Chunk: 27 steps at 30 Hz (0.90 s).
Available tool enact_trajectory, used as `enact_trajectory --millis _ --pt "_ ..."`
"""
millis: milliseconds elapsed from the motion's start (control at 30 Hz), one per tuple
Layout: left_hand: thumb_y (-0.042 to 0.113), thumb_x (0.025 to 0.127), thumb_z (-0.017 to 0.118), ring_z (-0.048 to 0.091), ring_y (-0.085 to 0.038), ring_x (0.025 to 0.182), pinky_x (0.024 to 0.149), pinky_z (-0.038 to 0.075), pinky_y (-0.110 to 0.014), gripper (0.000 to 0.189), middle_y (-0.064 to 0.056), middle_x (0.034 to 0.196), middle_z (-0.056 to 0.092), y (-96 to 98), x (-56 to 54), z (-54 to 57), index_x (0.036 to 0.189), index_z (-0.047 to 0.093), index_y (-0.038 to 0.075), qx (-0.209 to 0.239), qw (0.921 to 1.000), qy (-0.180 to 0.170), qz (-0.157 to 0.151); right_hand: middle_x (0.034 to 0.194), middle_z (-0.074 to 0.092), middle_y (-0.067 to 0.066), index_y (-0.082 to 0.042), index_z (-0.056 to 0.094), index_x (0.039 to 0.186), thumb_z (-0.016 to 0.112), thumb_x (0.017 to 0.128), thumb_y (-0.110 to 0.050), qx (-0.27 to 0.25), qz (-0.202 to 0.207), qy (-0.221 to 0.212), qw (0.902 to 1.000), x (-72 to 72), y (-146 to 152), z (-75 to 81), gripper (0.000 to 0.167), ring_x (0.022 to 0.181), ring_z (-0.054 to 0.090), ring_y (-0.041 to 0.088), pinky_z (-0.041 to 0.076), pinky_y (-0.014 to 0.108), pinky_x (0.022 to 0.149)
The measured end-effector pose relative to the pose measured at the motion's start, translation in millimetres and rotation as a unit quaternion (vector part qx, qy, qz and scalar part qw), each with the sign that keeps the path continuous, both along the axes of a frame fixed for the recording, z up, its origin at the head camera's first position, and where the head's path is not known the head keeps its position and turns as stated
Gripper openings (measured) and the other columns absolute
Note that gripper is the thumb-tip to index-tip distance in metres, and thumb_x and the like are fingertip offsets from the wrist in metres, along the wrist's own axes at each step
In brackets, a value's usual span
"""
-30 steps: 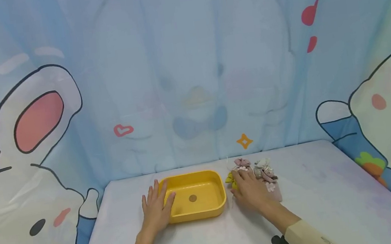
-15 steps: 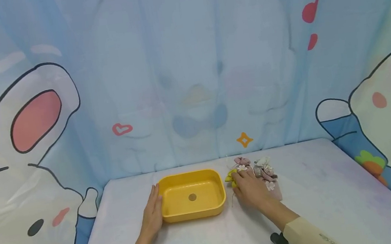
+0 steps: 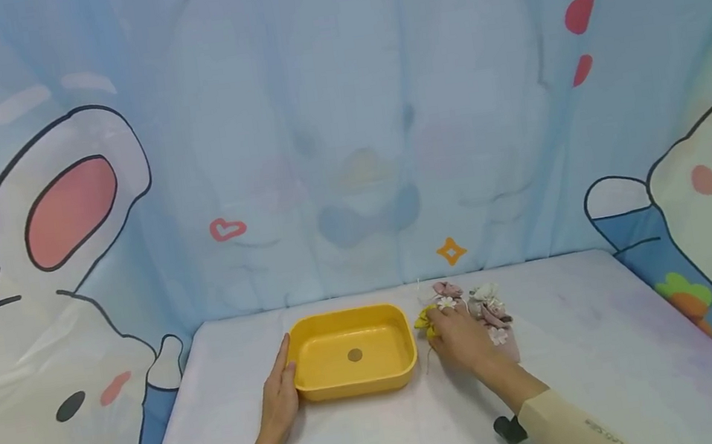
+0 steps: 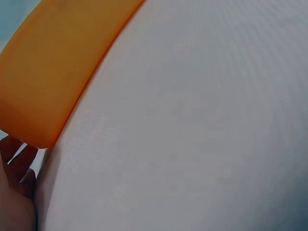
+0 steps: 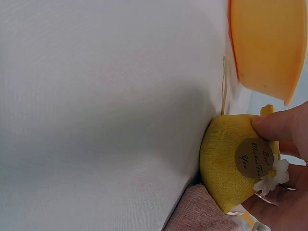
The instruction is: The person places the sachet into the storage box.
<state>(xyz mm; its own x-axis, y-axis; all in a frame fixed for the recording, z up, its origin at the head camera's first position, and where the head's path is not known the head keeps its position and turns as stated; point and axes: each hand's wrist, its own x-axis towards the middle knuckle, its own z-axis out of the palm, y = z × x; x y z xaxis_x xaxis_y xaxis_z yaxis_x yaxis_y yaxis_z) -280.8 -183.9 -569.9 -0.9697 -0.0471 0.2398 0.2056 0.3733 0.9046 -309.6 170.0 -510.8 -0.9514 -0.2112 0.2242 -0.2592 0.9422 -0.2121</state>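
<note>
A yellow tray [image 3: 359, 387] with rounded corners stands on the table. My left hand [image 3: 277, 403] lies along its left outer wall with fingers fairly straight; the left wrist view shows the fingers [image 4: 21, 161] at the tray's corner. To the tray's right, my right hand [image 3: 462, 341] pinches a small yellow cloth sachet [image 5: 224, 159] between thumb and fingers. The sachet bears a round brown label and a white fabric flower [image 5: 272, 178]; in the right wrist view it sits low, by the table surface. A dusty-pink sachet [image 5: 199, 211] lies right beside it.
More pale and pinkish drawstring sachets [image 3: 484, 302] cluster just behind and right of my right hand. The white-covered table [image 3: 581, 342] ends at a blue cartoon-print curtain [image 3: 347, 103] behind. The tray's inside shows a round spot [image 3: 355, 355] on its floor.
My left hand has shifted from over the tray's left rim to flat against its outer side. The right hand stays at the yellow sachet. The head view has shifted slightly.
</note>
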Motion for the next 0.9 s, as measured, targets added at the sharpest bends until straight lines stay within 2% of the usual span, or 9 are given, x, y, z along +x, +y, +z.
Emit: enact_trajectory --millis 267,400,600,700,900 --pt "0.021 0.114 0.03 0.028 -0.025 0.159 0.131 0.021 -0.047 0.051 -0.001 0.17 0.032 1.5 1.3 2.0 0.165 0.031 0.021 -0.011 0.9998 0.007 0.012 0.129 0.07 0.022 -0.004 0.062 0.136 0.076 0.093 -0.014 -0.011 0.004 0.003 0.9999 -0.4 1 1.0 0.047 0.128 0.058 0.05 0.053 0.063 0.104" --pt "0.02 0.114 0.03 0.029 -0.026 0.158 0.131 0.022 -0.048 0.052 -0.002 0.17 0.032 1.2 2.0 1.7 0.165 0.031 0.019 -0.017 0.9997 0.008 0.016 0.127 0.071 0.019 -0.005 0.063 0.135 0.075 0.093 -0.013 -0.027 0.003 0.005 0.9996 1.6 1 2.2 0.045 0.123 0.062 0.044 0.054 0.06 0.103" --pt "0.02 0.113 0.031 0.031 -0.026 0.158 0.131 0.023 -0.047 0.052 -0.002 0.169 0.034 1.7 2.1 0.6 0.165 0.033 0.018 -0.025 0.9993 0.012 0.027 0.134 0.068 0.017 -0.007 0.059 0.141 0.072 0.096 -0.012 -0.102 -0.003 0.003 0.9948 0.8 1 5.1 0.047 0.127 0.06 0.041 0.051 0.06 0.106" --pt "0.02 0.113 0.031 0.031 -0.027 0.157 0.13 0.023 -0.048 0.052 -0.002 0.169 0.034 2.1 1.7 0.7 0.165 0.032 0.019 -0.027 0.9993 0.011 0.025 0.14 0.064 0.018 -0.007 0.059 0.141 0.073 0.096 -0.013 -0.137 -0.005 0.032 0.99 -0.7 0 9.5 0.048 0.132 0.057 0.042 0.049 0.061 0.11" --pt "0.02 0.113 0.031 0.031 -0.026 0.157 0.13 0.024 -0.048 0.052 -0.002 0.169 0.034 3.6 0.9 1.0 0.165 0.033 0.021 -0.022 0.9995 0.011 0.022 0.134 0.066 0.016 -0.008 0.06 0.141 0.075 0.095 -0.012 -0.18 0.018 0.103 0.9781 -3.5 -3 23.2 0.049 0.121 0.061 0.037 0.053 0.054 0.103"
